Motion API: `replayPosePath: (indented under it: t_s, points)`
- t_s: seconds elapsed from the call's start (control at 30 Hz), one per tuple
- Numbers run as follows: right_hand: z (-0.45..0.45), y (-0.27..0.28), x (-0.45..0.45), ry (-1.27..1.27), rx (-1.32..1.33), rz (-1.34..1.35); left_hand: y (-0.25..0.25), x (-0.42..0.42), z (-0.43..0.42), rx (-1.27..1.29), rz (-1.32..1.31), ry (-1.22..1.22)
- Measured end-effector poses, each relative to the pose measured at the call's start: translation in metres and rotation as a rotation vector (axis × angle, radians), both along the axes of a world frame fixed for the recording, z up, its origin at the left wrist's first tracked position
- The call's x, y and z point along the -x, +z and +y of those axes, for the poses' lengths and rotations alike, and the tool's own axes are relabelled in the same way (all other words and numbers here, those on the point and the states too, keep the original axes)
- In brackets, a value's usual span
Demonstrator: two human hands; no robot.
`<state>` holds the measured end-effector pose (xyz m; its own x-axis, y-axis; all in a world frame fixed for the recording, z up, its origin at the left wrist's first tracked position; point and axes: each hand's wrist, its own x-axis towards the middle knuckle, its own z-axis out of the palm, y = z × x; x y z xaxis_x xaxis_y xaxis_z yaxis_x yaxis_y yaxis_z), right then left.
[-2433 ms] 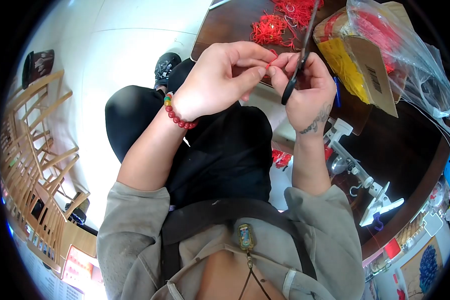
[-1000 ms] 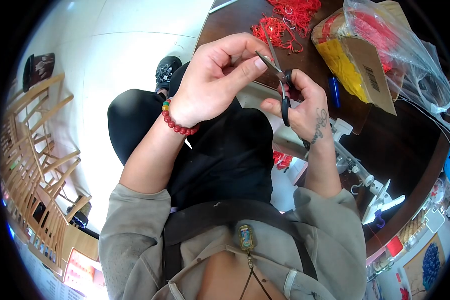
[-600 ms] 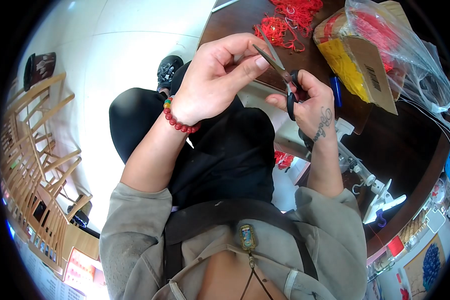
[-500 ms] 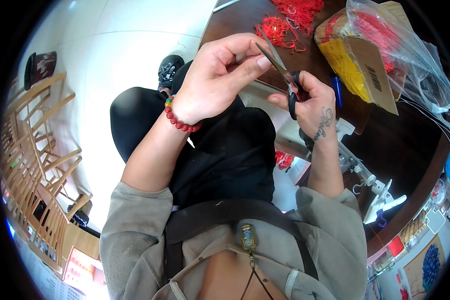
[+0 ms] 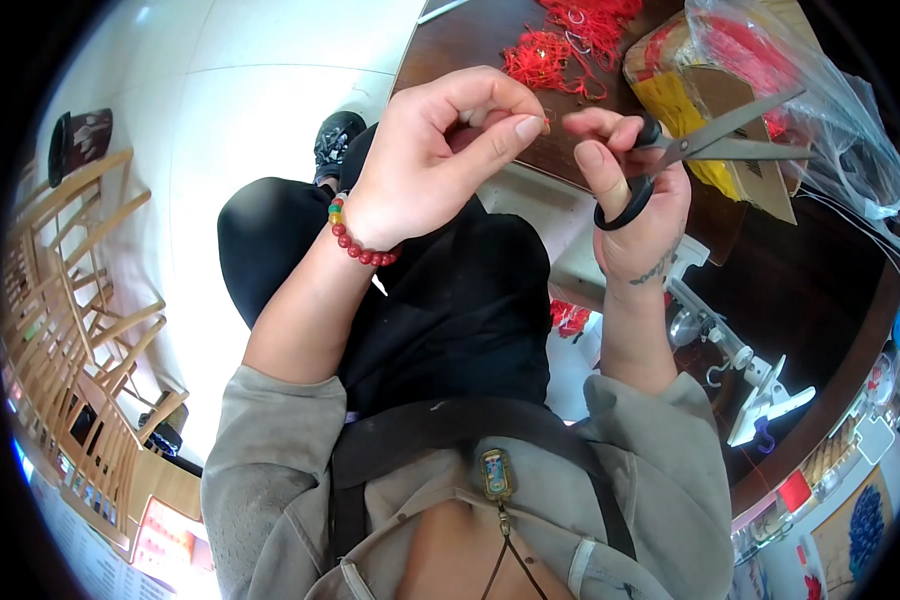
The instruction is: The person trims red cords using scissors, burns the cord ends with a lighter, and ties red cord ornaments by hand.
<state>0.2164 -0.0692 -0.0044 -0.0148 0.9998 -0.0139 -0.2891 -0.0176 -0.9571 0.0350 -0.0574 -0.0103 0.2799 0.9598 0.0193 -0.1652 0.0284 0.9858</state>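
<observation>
one clear bag (image 5: 842, 140) overlaps a box (image 5: 766, 192), red showing through; left hand (image 5: 435, 158) pinches red cord (image 5: 546, 122), right hand (image 5: 642, 210) grips scissors (image 5: 679, 149).

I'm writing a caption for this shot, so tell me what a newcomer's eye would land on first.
Probably the black-handled metal scissors, blades parted and pointing right, looped on the right hand at upper right. Next, the bracelet of round red beads on the left wrist, below the left hand pinching something tiny and red. Then the tangled bright red cords on the dark brown table at the top.
</observation>
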Motion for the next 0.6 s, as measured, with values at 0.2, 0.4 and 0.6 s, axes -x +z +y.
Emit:
replayPosePath:
  t_s: [0.2, 0.4, 0.6]
  points:
    - [0.008, 0.000, 0.011, -0.004, -0.043, 0.071, 0.005, 0.001, 0.000, -0.050, 0.168, -0.048]
    - [0.010, -0.003, -0.002, -0.137, -0.009, -0.022, 0.000, -0.003, 0.000, -0.096, 0.123, 0.055]
    - [-0.008, -0.011, -0.011, 0.155, 0.152, -0.590, 0.003, -0.002, 0.001, -0.116, 0.087, 0.052]
